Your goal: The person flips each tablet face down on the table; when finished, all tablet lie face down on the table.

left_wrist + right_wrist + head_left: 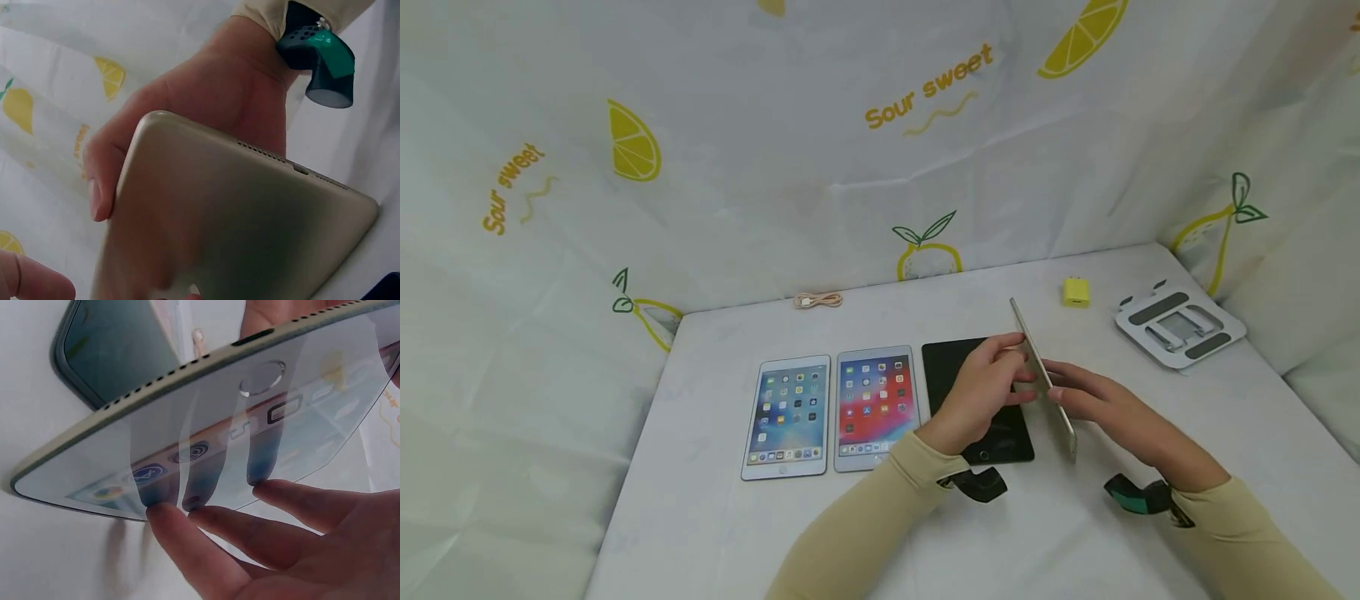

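Steadying the thin, gold-backed tablet (250,212) beside the flat black tablet (950,364) should need gentle pressing: straight-fingered right hand (1112,408) on its screen, left hand (976,390) at its back, grip unclear.

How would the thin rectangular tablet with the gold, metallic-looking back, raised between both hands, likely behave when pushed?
The gold-backed tablet is probably stiff: its thin edge looks straight in the head view. It may be slippery, given its smooth back and glossy, reflective screen. Turned up steeply, it would likely fall flat if pushed without support.
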Demonstrator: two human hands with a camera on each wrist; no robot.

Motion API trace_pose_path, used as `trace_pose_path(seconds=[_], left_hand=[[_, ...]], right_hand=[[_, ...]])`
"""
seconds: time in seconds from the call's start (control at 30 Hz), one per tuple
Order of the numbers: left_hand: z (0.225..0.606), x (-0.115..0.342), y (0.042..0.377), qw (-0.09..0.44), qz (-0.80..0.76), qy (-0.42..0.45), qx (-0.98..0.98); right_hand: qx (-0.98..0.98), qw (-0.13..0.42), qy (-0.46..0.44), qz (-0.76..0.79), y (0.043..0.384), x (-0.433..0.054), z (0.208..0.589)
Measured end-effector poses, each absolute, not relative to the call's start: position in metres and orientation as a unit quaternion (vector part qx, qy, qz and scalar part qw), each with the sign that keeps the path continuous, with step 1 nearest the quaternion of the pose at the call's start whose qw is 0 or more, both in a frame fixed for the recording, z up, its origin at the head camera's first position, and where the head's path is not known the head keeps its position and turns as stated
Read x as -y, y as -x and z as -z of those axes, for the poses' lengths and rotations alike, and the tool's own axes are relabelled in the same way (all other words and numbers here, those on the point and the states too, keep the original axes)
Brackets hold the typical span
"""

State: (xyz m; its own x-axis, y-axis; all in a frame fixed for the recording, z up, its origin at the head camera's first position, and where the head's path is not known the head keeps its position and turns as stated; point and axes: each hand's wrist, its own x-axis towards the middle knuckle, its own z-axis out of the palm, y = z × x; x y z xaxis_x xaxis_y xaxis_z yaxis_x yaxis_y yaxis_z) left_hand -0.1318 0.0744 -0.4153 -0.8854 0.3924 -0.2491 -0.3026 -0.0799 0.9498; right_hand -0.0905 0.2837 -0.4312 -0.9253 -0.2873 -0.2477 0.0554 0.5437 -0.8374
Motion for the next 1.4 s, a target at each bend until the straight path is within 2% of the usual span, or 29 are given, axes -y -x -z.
trace_pose_path(seconds=[0.33,0.97,1.2,1.4], left_hand=[[0.433,-0.078,0.133,0.265,-0.711,-0.044,-0.65],[0.443,-0.081,0.133,0.311,-0.687,-0.053,-0.654],[0.44,-0.083,0.131,0.327,-0.643,-0.074,-0.689],[0.442,-0.083,0.132,0.323,-0.634,-0.087,-0.697]], right_hand=[[-0.84,0.179,0.068,0.507,0.093,-0.29,0.431],[-0.786,0.172,0.08,0.589,0.09,-0.314,0.443],[-0.837,0.106,0.083,0.531,0.085,-0.339,0.442],[-0.88,0.125,0.023,0.458,0.086,-0.354,0.433]])
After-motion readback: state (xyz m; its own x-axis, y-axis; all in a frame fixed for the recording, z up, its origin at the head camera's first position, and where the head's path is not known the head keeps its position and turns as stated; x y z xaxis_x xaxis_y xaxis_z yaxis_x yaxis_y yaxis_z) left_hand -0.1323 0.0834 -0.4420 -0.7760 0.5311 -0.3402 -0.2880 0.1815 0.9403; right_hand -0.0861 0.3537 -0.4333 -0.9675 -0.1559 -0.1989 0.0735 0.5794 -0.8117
